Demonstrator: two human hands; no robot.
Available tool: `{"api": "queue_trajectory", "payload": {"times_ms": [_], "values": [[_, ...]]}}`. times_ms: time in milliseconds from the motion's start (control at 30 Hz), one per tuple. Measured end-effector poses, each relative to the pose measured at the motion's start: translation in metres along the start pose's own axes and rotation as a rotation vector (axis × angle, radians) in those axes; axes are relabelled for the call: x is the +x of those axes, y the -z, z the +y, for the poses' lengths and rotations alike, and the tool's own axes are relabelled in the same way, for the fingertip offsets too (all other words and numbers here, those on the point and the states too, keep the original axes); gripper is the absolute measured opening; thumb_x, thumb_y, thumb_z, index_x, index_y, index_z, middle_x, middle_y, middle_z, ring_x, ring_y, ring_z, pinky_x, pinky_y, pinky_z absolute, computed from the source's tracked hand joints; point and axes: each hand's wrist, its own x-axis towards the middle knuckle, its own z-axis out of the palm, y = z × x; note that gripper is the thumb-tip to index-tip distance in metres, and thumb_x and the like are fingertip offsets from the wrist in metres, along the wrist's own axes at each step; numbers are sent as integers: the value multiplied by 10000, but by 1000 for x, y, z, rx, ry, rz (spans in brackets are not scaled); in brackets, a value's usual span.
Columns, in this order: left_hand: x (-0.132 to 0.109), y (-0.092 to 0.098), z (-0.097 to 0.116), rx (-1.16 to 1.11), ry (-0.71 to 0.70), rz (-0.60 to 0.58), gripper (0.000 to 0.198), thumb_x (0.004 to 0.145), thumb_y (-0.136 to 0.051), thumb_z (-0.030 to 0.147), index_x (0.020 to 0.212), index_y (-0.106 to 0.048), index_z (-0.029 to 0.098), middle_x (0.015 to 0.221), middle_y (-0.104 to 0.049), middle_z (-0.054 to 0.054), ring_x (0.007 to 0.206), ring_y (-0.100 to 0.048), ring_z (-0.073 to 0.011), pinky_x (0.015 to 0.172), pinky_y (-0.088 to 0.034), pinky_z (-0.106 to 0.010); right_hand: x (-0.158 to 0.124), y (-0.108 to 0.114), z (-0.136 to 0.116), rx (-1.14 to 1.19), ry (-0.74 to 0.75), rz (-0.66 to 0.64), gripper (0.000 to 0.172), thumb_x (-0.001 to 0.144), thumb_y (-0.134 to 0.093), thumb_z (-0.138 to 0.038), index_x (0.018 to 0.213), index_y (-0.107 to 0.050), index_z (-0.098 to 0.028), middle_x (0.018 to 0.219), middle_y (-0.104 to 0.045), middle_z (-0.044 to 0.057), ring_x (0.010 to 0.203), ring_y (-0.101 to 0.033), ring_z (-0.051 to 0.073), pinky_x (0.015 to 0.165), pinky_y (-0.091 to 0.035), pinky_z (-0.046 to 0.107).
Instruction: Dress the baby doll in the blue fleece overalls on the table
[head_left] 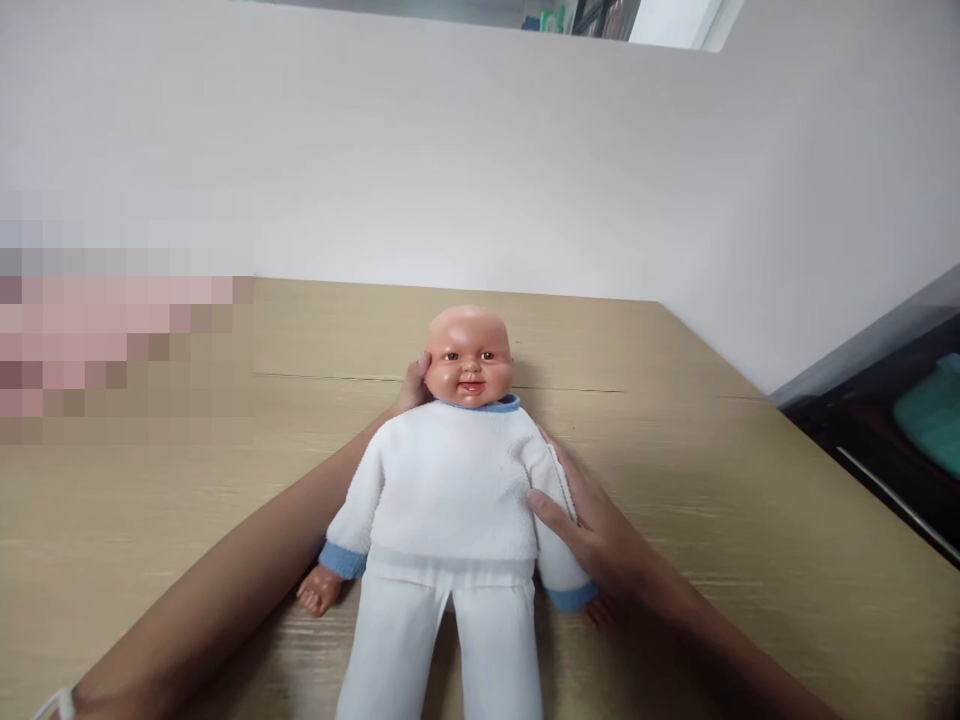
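A bald baby doll [454, 490] in a white fleecy top with blue collar and cuffs and white trousers faces me, its feet cut off by the lower frame edge. My left hand [417, 382] holds it behind the head and neck; the thumb shows beside the cheek and the other fingers are hidden. Around the doll's arm and side on the right, my right hand [581, 520] is closed, thumb on the front of the top and fingers mostly behind the sleeve.
Beneath the doll is a light wooden table [315, 330] with a seam across it, set against a white wall [450, 170]. A pixelated pink patch [90, 330] covers the left side. Beyond the table's right edge is a dark object with a teal item [930, 415].
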Motion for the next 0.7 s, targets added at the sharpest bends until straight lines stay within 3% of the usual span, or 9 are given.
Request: {"api": "queue_trajectory", "payload": {"times_ms": [100, 233, 333, 500, 700], "values": [[6, -2, -2, 51, -90, 50, 584, 826, -796, 746, 1072, -839, 218, 1178, -893, -106, 1528, -626, -441, 1295, -519, -539, -1, 2, 2, 16, -29, 11, 807, 1121, -568, -651, 1787, -319, -269, 1876, -344, 144, 1739, -318, 350, 1426, -221, 646], [16, 4, 1, 2, -3, -8, 693, 880, -725, 785, 1234, -823, 197, 1234, -883, -113, 1527, -629, -435, 1322, -493, -542, 1, 7, 2, 41, -73, 21, 796, 1113, -591, -644, 1783, -326, -305, 1868, -370, 122, 1729, -338, 373, 1425, -220, 654], [26, 13, 7, -41, -11, -11, 654, 937, -692, 741, 1295, -812, 207, 1229, -888, -91, 1518, -646, -403, 1334, -484, -510, 5, 9, 0, 30, -66, 35, 740, 1111, -594, -629, 1744, -394, -302, 1816, -462, 124, 1672, -434, 386, 1394, -311, 618], [36, 22, 17, -20, 13, 20, 654, 970, -660, 725, 1332, -804, 199, 1263, -880, -91, 1513, -654, -381, 1349, -466, -491, 9, 8, -1, -25, -81, 66, 566, 1106, -596, -610, 1561, -578, -274, 1531, -713, 127, 1355, -696, 377, 1187, -543, 519], [17, 7, 25, 47, 141, -146, 679, 993, -696, 677, 1399, -778, 139, 1395, -829, -141, 1523, -633, -425, 1354, -454, -536, 6, 5, 7, -107, -116, 83, 480, 1097, -600, -630, 1392, -636, -253, 1269, -785, 107, 1098, -744, 346, 986, -600, 466]]}}
